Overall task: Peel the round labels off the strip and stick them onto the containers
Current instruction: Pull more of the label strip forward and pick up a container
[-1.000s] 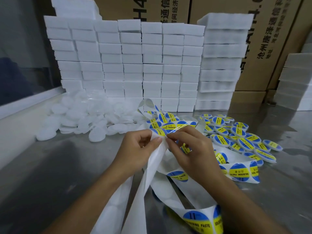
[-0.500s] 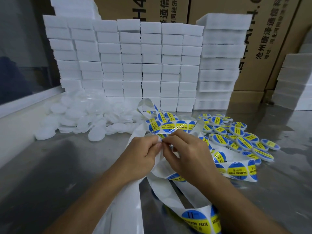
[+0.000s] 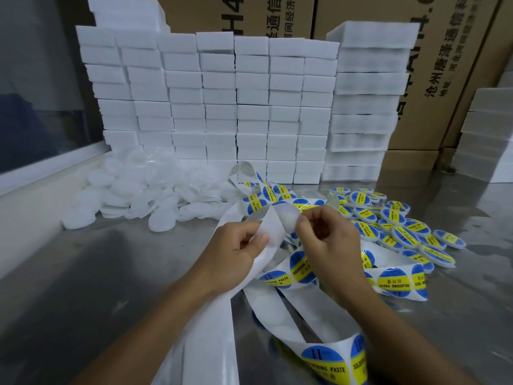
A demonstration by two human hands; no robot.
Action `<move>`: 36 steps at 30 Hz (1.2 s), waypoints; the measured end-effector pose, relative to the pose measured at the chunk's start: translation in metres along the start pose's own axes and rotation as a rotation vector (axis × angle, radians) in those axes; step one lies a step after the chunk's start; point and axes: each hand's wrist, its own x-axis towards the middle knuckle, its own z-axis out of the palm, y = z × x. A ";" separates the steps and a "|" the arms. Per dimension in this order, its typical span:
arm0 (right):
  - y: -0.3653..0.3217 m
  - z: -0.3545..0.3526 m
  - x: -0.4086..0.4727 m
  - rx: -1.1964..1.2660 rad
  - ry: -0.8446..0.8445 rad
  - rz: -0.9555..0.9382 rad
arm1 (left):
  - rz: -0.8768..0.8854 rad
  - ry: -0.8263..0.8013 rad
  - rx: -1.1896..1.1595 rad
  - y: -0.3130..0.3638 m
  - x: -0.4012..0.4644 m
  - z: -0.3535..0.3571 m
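**Label lifting off the strip, risk of folding**

The left hand [image 3: 236, 245] is pinching the white backing strip [image 3: 268, 232] between thumb and fingers, while the right hand [image 3: 327, 234] is pinching the edge of a round label [image 3: 288, 215] that is curling off it, pale side toward the camera. The loose label may be folding onto itself or sticking to a fingertip if the pull is going crooked; the looping strip could be snagging too. 2 hands are working. About 20 labelled containers [image 3: 399, 234] are lying at right, and a heap of unlabelled white containers [image 3: 144, 195], too many for counting, is waiting at left.
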 end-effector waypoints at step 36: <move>0.006 -0.004 0.008 0.209 0.115 0.130 | -0.731 0.125 0.973 -0.100 -0.003 -0.069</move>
